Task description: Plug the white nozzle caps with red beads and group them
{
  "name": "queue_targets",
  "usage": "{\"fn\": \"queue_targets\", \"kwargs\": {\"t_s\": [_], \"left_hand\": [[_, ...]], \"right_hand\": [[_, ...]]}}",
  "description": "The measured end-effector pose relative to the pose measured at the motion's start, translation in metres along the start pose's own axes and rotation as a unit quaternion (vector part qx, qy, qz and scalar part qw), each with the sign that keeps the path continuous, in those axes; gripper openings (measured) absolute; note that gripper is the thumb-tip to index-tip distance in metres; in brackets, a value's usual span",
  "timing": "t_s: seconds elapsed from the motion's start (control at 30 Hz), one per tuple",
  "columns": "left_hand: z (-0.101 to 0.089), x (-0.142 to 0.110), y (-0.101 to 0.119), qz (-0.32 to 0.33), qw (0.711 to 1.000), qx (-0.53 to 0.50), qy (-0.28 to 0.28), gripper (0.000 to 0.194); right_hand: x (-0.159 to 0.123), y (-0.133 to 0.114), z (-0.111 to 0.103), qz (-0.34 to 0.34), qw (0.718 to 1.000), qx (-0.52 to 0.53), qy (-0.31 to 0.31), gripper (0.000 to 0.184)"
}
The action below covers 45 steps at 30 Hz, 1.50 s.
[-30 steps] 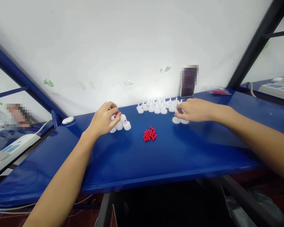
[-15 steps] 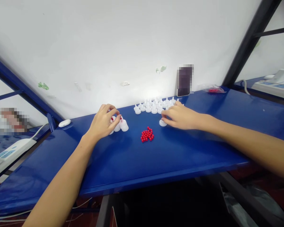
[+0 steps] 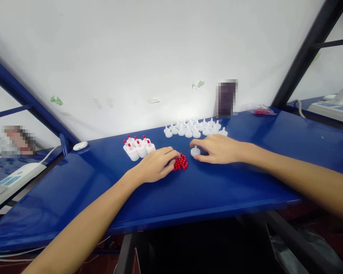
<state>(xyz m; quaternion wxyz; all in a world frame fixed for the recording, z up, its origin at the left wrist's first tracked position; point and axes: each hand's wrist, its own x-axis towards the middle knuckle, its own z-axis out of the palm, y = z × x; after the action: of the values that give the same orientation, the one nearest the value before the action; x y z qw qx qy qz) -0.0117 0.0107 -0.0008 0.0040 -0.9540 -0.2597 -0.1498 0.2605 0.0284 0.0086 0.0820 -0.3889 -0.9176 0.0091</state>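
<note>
Red caps [image 3: 184, 163] now sit partly hidden by the left hand [image 3: 156, 164], which has left the red-tipped white pieces [image 3: 141, 151]; whether its curled fingers pinch one, I cannot tell. On the tabletop [image 3: 217, 190], the right hand [image 3: 217, 148] pinches a white nozzle [image 3: 195, 152], spout upward, axis vertical.

Red caps [image 3: 183, 161] on blue table [image 3: 171, 201]

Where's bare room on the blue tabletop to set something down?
Bare patches: left, between the white case and left forearm; front, between the red caps and table edge; right, between the clear bag and right forearm. Crowded: the middle, with red-tipped bottles, left hand at the red caps, right hand at a spouted cap, more white caps behind.
</note>
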Motion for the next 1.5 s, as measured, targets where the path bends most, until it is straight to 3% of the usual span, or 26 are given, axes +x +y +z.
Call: {"fn": "queue_targets", "kwargs": {"t_s": [0.13,0.53,0.83,1.0,1.1,1.2,1.33,1.5], "left_hand": [[-0.003,-0.006,-0.012,-0.054,0.998,-0.015,0.007,0.026],[-0.001,-0.004,-0.017,-0.085,0.996,0.033,-0.020,0.021],[0.004,-0.004,-0.020,-0.073,0.996,0.040,-0.027,0.018],[0.005,-0.002,-0.009,-0.040,0.997,-0.024,0.057,0.018],[0.003,0.002,0.006,-0.064,0.976,-0.139,0.152,0.013],[0.002,0.007,0.018,-0.133,0.928,-0.287,0.199,0.013],[0.006,0.010,0.026,-0.187,0.876,-0.400,0.195,0.020],[0.009,0.008,0.028,-0.222,0.863,-0.431,0.138,0.023]], "right_hand": [[0.000,0.001,0.004,-0.002,1.000,-0.002,0.001,0.048],[0.002,0.005,0.009,-0.002,1.000,0.023,-0.013,0.035],[0.007,0.003,0.013,0.038,0.989,0.087,0.115,0.039],[0.007,0.001,0.019,-0.038,0.978,0.112,0.173,0.031],[0.006,-0.003,0.020,-0.083,0.969,0.144,0.183,0.032],[0.004,-0.010,0.019,-0.116,0.953,0.165,0.227,0.028],[0.002,-0.018,0.019,-0.141,0.940,0.168,0.261,0.026],[0.001,-0.020,0.019,-0.162,0.943,0.147,0.251,0.027]]}}
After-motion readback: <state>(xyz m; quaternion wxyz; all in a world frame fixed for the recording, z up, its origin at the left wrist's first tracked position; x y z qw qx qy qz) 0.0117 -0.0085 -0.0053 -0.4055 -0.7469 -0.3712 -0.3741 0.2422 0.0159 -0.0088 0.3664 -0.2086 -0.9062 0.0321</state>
